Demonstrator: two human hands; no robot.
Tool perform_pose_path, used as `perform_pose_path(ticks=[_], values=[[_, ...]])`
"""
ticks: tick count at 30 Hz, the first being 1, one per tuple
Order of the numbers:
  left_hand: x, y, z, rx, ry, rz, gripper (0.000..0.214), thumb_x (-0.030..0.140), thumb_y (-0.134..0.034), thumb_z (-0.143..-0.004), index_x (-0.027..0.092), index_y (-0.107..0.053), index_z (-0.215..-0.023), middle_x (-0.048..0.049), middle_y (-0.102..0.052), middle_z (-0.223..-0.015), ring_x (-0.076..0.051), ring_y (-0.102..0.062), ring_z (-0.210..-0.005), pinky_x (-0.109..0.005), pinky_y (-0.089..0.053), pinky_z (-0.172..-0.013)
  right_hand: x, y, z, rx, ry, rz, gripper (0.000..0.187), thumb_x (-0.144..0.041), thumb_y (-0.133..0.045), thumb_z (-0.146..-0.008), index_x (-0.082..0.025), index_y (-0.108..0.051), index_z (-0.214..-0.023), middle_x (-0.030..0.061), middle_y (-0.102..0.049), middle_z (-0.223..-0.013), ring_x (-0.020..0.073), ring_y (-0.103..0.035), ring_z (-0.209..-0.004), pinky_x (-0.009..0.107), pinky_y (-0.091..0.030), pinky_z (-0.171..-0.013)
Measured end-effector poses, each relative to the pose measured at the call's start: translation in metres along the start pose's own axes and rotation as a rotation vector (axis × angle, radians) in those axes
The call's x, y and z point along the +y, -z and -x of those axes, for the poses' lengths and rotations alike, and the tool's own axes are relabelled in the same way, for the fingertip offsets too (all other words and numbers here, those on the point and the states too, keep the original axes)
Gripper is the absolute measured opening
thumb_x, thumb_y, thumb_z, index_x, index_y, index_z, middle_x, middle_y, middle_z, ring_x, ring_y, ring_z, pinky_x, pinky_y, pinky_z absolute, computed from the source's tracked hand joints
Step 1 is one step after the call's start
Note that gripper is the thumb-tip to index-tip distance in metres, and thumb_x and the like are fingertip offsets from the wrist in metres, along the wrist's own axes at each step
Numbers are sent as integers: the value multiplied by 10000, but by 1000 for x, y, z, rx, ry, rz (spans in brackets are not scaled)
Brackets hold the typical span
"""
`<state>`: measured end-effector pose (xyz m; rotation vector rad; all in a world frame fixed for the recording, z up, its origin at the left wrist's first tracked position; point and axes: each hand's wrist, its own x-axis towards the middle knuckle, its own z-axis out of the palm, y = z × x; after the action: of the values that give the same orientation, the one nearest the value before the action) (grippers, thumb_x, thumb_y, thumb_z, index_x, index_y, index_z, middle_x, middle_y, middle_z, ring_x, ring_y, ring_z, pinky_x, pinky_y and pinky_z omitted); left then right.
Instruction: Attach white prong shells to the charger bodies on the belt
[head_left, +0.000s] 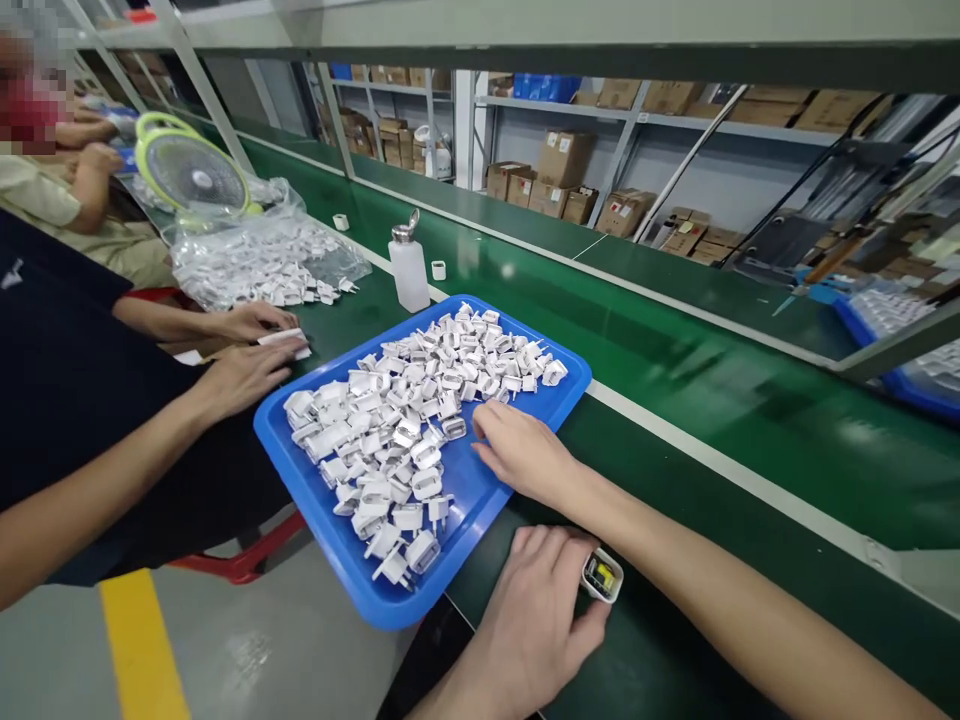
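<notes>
In the head view, my left hand is closed around a white plug charger housing at the table's near edge. The housing's open end faces up and shows yellow and dark parts inside. My right hand reaches over the blue tray, its thumb and forefinger a little apart with nothing visible between them. Just left of those fingertips lies a heap of white plug charger shells, many with two pins. The other fingers of that hand are partly hidden.
A co-worker's hands hold a white piece at the left. Beyond the tray stand a pump bottle, a loose white shell and a plastic bag of white parts. A green fan is farther back. The green conveyor belt runs alongside.
</notes>
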<state>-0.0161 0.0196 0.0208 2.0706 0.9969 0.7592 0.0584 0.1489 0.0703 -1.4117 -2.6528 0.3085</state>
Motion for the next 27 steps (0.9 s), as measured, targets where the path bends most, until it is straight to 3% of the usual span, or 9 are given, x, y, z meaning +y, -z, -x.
perform_pose_path(ticks=[5,9,11,14,18,22,25,27], values=[[-1,0,-1,-29,1,26,347,141,-706,-884,235,-547,-1178,-36,-649,-1157,-267,-603,-1077,-435,-449,-945,3,-5,0,48,-12,0,274,-198,-630,-991,-208,-556,-1255,99,-567,-1174,237,-588,-1035,325,-476,-787],[-4,-1,-1,-24,29,4,318,213,-765,-887,226,-533,-1105,-38,-661,-1132,-266,-605,-1038,-413,-449,-899,-1,-7,-16,70,19,-43,143,-100,-591,-952,-196,-592,-1059,83,-575,-1089,224,-577,-976,313,-448,-765],[-6,-2,0,-27,29,-2,301,242,-767,-897,223,-524,-1074,-33,-664,-1104,-257,-601,-1007,-400,-447,-870,3,2,-5,114,27,-97,165,-42,-533,-931,-189,-569,-996,84,-574,-1087,212,-572,-953,316,-445,-776],[-7,-2,-1,-34,20,3,279,255,-753,-915,223,-526,-1073,-28,-659,-1085,-252,-591,-991,-391,-440,-850,14,20,42,203,15,-261,179,-25,-488,-908,-201,-506,-932,51,-581,-1017,180,-560,-849,309,-439,-749],[-6,-3,-2,-40,-5,28,261,236,-718,-945,235,-536,-1132,-24,-651,-1089,-251,-583,-1022,-395,-429,-884,21,34,128,275,-141,-534,172,-89,-508,-933,-238,-455,-865,-19,-608,-860,153,-577,-749,273,-446,-672],[-5,-4,-2,-47,-44,32,256,206,-725,-940,240,-532,-1104,-3,-640,-1050,-229,-582,-985,-366,-414,-845,14,18,189,314,-205,-581,138,-121,-537,-979,-252,-516,-939,25,-680,-1043,175,-658,-909,298,-532,-775],[-6,-6,-1,-34,-46,17,191,264,-687,-978,229,-520,-1065,-5,-631,-1050,-217,-579,-985,-357,-409,-845,10,-3,207,317,-82,-513,164,-127,-558,-968,-259,-583,-1062,74,-680,-1132,232,-644,-1023,379,-557,-853],[-7,-6,0,-45,-60,7,172,296,-657,-999,227,-517,-1072,-13,-635,-1087,-216,-582,-1015,-360,-408,-870,10,-15,211,371,-43,-498,160,-121,-598,-953,-259,-585,-1033,77,-689,-1130,250,-636,-1031,409,-557,-870]])
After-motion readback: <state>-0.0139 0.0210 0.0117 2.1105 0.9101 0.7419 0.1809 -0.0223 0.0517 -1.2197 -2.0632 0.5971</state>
